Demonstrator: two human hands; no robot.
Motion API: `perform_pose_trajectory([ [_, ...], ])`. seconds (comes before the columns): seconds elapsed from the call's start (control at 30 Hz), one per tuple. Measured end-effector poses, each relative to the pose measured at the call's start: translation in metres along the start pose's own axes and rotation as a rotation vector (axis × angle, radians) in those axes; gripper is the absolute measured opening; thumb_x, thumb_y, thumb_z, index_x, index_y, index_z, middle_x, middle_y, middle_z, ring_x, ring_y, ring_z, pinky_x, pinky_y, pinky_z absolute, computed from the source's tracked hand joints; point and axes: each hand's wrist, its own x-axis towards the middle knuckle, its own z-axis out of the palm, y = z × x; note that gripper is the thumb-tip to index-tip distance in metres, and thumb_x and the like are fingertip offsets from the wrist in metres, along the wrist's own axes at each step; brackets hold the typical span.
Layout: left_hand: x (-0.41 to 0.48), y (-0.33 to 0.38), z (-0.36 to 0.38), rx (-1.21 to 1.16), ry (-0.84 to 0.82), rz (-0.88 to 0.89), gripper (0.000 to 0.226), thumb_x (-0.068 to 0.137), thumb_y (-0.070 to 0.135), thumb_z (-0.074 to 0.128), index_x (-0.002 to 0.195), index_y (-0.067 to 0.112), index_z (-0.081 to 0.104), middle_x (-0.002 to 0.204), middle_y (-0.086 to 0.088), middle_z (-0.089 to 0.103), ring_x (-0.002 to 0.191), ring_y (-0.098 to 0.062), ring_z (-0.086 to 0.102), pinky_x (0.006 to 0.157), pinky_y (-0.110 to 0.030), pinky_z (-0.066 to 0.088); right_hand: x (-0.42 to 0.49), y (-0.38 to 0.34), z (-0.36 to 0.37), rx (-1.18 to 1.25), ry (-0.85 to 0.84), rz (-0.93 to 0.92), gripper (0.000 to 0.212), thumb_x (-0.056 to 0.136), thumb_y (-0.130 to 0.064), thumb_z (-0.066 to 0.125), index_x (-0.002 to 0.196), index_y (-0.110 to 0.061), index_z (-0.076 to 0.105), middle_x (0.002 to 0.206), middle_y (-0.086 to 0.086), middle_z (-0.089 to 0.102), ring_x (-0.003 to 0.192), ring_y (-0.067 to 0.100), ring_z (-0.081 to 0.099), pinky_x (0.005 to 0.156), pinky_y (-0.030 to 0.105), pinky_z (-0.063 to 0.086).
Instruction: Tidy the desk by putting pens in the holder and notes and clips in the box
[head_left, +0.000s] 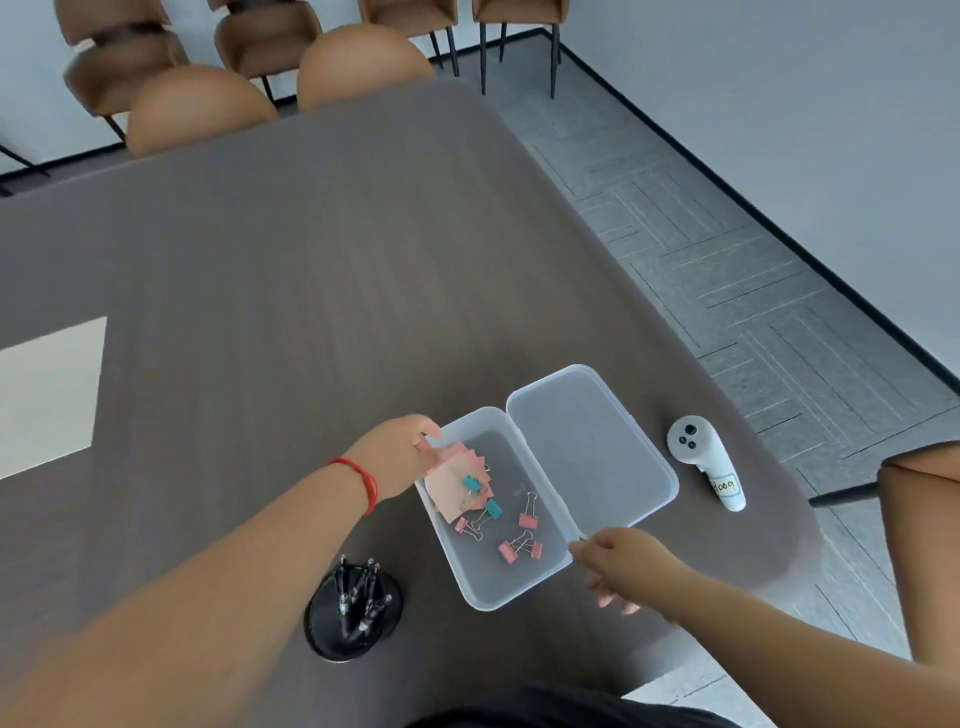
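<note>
A clear plastic box (485, 603) lies on the dark desk with its lid (592, 447) folded flat to the right. Inside it are a fanned stack of pink notes (457, 486), several pink binder clips (519, 548) and two teal clips (493, 509). My left hand (400, 457) is at the box's far left corner, thumb over the rim and fingertips on the edge of the notes. My right hand (623, 566) pinches the box's near right corner by the hinge, its other fingers curled. A black pen holder (358, 636) with several dark pens stands left of the box.
A white hand controller (701, 457) with a paper label lies right of the lid, near the desk's rounded right edge. A pale inset panel (47, 400) sits at the desk's far left. Brown chairs (197, 106) line the far side, and another (919, 519) stands at the right.
</note>
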Motion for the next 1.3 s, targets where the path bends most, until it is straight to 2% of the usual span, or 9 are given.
perform_pose_trajectory([
  [0.13, -0.009, -0.005, 0.003, -0.003, 0.0, -0.046, 0.038, 0.088, 0.036, 0.057, 0.119, 0.014, 0.059, 0.11, -0.01, 0.066, 0.104, -0.027, 0.061, 0.097, -0.039, 0.047, 0.009, 0.022, 0.004, 0.631, -0.064, 0.297, 0.048, 0.08, -0.049, 0.07, 0.1, -0.007, 0.058, 0.1, 0.011, 0.067, 0.085, 0.022, 0.066, 0.056, 0.028, 0.052],
  [0.3, -0.023, -0.002, 0.0, 0.022, 0.002, -0.058, 0.034, 0.091, 0.03, 0.054, 0.119, 0.013, 0.059, 0.114, -0.013, 0.066, 0.103, -0.029, 0.062, 0.097, -0.041, 0.048, 0.025, 0.032, 0.003, 1.068, 0.138, 0.06, 0.007, 0.09, -0.01, 0.06, 0.093, -0.017, 0.059, 0.092, 0.003, 0.066, 0.08, 0.017, 0.062, 0.067, 0.03, 0.045],
  [0.5, -0.035, -0.009, -0.009, 0.017, 0.039, -0.064, 0.028, 0.089, 0.03, 0.057, 0.113, 0.015, 0.062, 0.113, -0.008, 0.066, 0.099, -0.025, 0.062, 0.092, -0.035, 0.049, -0.008, 0.036, 0.013, 0.257, 0.546, -0.369, 0.015, 0.082, -0.025, 0.072, 0.082, -0.02, 0.058, 0.083, -0.007, 0.07, 0.084, 0.016, 0.066, 0.063, 0.028, 0.045],
  [0.67, -0.044, -0.01, -0.017, 0.078, 0.048, -0.101, 0.021, 0.094, 0.025, 0.046, 0.096, 0.013, 0.063, 0.095, -0.012, 0.061, 0.079, -0.021, 0.051, 0.08, -0.032, 0.046, 0.012, 0.048, 0.022, -0.728, 0.67, -0.953, 0.018, 0.09, -0.048, 0.044, 0.089, -0.032, 0.054, 0.083, -0.011, 0.067, 0.079, 0.014, 0.062, 0.074, 0.03, 0.044],
  [0.77, -0.047, -0.016, -0.021, 0.092, 0.054, -0.136, 0.028, 0.094, 0.025, 0.044, 0.104, 0.01, 0.065, 0.103, -0.009, 0.067, 0.084, -0.025, 0.058, 0.084, -0.031, 0.046, 0.016, 0.04, 0.033, -0.901, 0.648, -1.041, 0.004, 0.078, -0.031, 0.054, 0.081, -0.033, 0.056, 0.076, -0.012, 0.062, 0.072, 0.019, 0.063, 0.073, 0.03, 0.033],
  [0.87, -0.049, -0.019, -0.021, 0.092, 0.045, -0.132, 0.027, 0.093, 0.027, 0.046, 0.107, 0.011, 0.064, 0.112, -0.009, 0.068, 0.098, -0.028, 0.063, 0.09, -0.033, 0.048, 0.018, 0.038, 0.038, -0.989, 0.65, -1.043, 0.018, 0.069, -0.022, 0.056, 0.082, -0.034, 0.056, 0.076, -0.013, 0.06, 0.074, 0.017, 0.058, 0.073, 0.031, 0.031],
  [1.07, -0.054, -0.023, -0.017, 0.094, 0.013, -0.115, 0.017, 0.093, 0.023, 0.046, 0.09, 0.018, 0.061, 0.089, -0.01, 0.058, 0.076, -0.023, 0.049, 0.081, -0.031, 0.046, 0.013, 0.03, 0.039, -1.073, 0.555, -0.93, 0.034, 0.05, -0.014, 0.074, 0.074, -0.032, 0.058, 0.071, -0.013, 0.058, 0.068, 0.017, 0.058, 0.071, 0.032, 0.029],
  [1.2, -0.056, -0.025, -0.021, 0.094, 0.006, -0.133, 0.014, 0.092, 0.025, 0.047, 0.086, 0.017, 0.057, 0.087, -0.01, 0.057, 0.076, -0.023, 0.049, 0.089, -0.038, 0.049, 0.009, 0.023, 0.043, -1.14, 0.398, -0.769, 0.037, 0.039, -0.016, 0.077, 0.064, -0.031, 0.054, 0.064, -0.012, 0.052, 0.061, 0.016, 0.056, 0.064, 0.032, 0.029],
  [1.3, -0.058, -0.03, -0.026, 0.062, 0.057, -0.128, 0.027, 0.092, 0.03, 0.05, 0.108, 0.013, 0.064, 0.111, -0.007, 0.067, 0.098, -0.023, 0.06, 0.094, -0.033, 0.046, -0.001, 0.006, 0.046, -1.092, 0.36, -0.796, 0.041, 0.039, -0.034, 0.087, 0.071, -0.036, 0.061, 0.067, -0.015, 0.057, 0.062, 0.011, 0.06, 0.059, 0.029, 0.036],
])
